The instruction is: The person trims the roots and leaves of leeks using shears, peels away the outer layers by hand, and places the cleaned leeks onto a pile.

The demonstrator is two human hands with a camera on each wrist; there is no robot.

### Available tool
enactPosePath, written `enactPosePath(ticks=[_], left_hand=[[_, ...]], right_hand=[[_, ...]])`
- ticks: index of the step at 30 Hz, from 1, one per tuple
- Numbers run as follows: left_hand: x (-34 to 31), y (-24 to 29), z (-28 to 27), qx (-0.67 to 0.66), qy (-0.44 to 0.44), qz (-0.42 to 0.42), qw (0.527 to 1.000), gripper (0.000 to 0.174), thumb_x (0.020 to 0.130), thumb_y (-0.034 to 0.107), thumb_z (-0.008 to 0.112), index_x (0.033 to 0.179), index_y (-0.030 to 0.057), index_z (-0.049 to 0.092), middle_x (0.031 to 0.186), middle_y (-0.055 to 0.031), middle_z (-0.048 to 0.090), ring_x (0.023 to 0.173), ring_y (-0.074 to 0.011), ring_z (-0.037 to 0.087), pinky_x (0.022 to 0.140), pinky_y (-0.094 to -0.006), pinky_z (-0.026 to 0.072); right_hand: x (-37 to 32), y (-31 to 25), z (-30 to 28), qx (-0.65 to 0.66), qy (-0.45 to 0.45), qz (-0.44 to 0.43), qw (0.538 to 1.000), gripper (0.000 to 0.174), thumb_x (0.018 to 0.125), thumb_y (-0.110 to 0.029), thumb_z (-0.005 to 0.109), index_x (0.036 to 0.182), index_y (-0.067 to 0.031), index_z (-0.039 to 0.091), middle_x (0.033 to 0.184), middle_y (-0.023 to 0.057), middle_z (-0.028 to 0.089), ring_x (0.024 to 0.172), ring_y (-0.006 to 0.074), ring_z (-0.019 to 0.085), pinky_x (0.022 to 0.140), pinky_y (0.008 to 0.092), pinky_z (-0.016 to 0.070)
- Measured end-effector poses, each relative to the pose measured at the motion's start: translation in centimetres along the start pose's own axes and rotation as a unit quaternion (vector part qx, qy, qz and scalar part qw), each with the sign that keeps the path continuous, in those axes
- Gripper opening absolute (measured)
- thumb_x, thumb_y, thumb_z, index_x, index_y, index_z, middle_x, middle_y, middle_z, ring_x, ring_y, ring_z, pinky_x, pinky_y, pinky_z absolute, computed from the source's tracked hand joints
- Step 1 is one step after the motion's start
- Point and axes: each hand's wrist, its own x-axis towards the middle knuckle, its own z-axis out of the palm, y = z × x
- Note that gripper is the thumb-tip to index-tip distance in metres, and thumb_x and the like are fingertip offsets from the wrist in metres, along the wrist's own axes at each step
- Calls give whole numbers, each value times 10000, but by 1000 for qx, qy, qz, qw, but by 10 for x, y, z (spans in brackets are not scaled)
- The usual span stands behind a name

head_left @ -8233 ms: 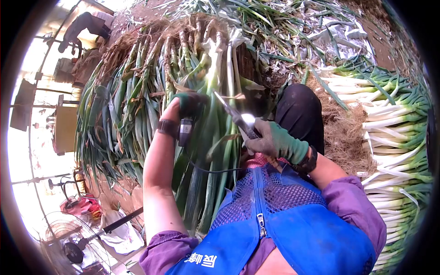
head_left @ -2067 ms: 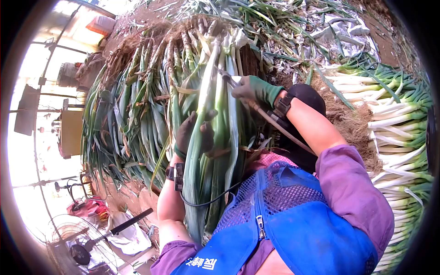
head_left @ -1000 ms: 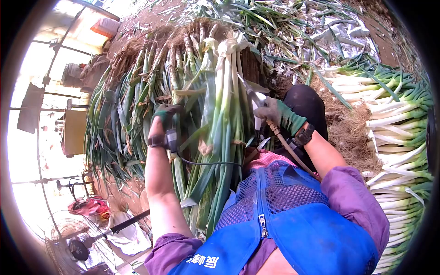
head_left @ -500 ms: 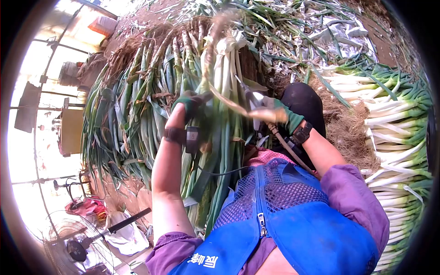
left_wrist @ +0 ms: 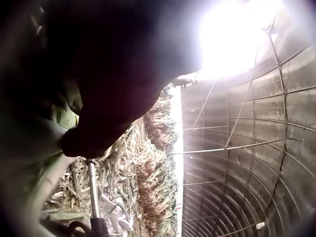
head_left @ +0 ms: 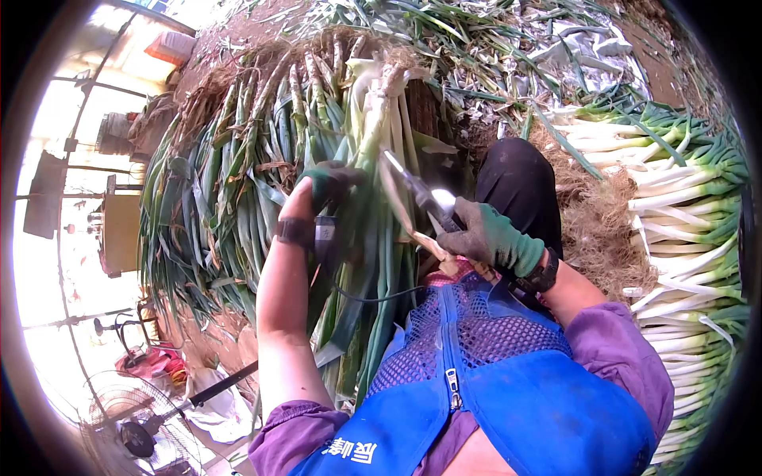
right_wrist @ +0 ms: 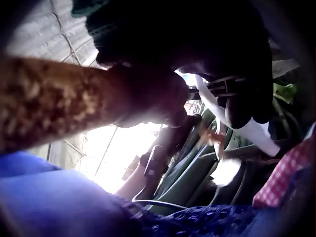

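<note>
My gloved left hand (head_left: 332, 181) grips a long green onion (head_left: 371, 143), its root end up and its leaves blurred below. It lies over a stack of other green onions with white stems. My gloved right hand (head_left: 488, 234) holds an air blow gun (head_left: 413, 186), whose thin metal nozzle points at the onion's stem. A pale, dry leaf strip (head_left: 425, 240) hangs between the onion and the right hand. In the left wrist view the nozzle (left_wrist: 94, 190) shows below the dark hand. A brown hose (right_wrist: 54, 98) leaves the hand in the right wrist view.
A thick row of untrimmed green onions (head_left: 230, 174) with dry roots lies left. Cleaned ones (head_left: 683, 262) with white stems are stacked right, by a mat of roots (head_left: 603, 214). Peeled leaves (head_left: 476, 55) litter the ground ahead. A fan (head_left: 139, 436) stands lower left.
The left hand let one green onion lie on the front stack, reached left and brought back another with its roots on. The blow gun has come down from higher up and now points at it.
</note>
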Motion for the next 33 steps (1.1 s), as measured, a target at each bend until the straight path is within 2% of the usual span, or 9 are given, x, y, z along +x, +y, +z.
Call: enactPosePath(ticks=[3,5,9,12,15,18,25,30,33], left_hand=[[-8,-7,-11,279,92,382,876,303,778,2,602,1047,119,676,961,-91,671,836,-255,655,721,-336,547],[-8,-10,-8,-15,55,191,980,213,813,96,658,1026,101,673,899,-75,662,756,-221,649,663,-327,542],[-22,12,-1,-327,101,-65,937,293,831,183,748,1089,74,660,922,-77,695,771,-209,663,663,-308,556],[-2,-19,12,-291,112,-5,950,387,850,310,751,1107,43,638,920,-86,700,741,-187,666,624,-308,553],[-1,-8,19,-294,118,-54,947,392,868,333,725,1097,24,653,941,-83,698,792,-175,650,672,-310,536],[-16,10,25,-298,134,-56,943,550,831,505,723,1060,7,673,947,-57,685,846,-139,603,719,-282,474],[-13,0,27,-330,125,-61,934,417,885,404,710,1053,24,677,920,-25,686,772,-104,588,681,-256,465],[-14,-16,26,-192,121,2,974,406,885,404,709,1078,47,686,958,-30,686,797,-103,587,700,-260,456],[3,-48,32,-224,102,89,965,416,895,400,700,1118,49,677,984,-16,682,840,-93,580,733,-247,447]], right_hand=[[-9,-6,7,5,6,-89,996,463,838,-233,692,1238,-51,548,841,81,670,764,150,644,687,316,513],[-1,11,12,-9,18,-127,992,472,822,-254,698,1205,-25,545,847,97,675,754,162,650,680,320,513],[1,-10,10,40,-16,-87,995,580,755,-350,709,1161,22,526,854,187,680,793,285,677,714,365,513],[19,5,18,-38,-40,-40,998,472,787,-262,683,1118,40,534,829,163,692,779,242,692,681,363,517],[32,-7,15,188,-102,-45,976,379,796,-215,663,1061,35,560,808,142,700,724,200,688,644,354,518],[98,27,27,59,0,-119,991,402,789,-299,673,1021,25,618,747,101,687,634,170,661,597,324,516],[178,-13,-14,-22,39,-37,998,385,790,-367,673,962,-22,672,624,77,608,499,161,574,543,298,492],[164,24,16,30,-11,-100,994,493,828,-416,633,1167,-58,631,811,68,647,675,194,608,626,325,502],[94,0,16,-11,-23,-146,989,554,764,-377,682,1207,-54,605,931,163,682,840,259,665,783,342,511]])
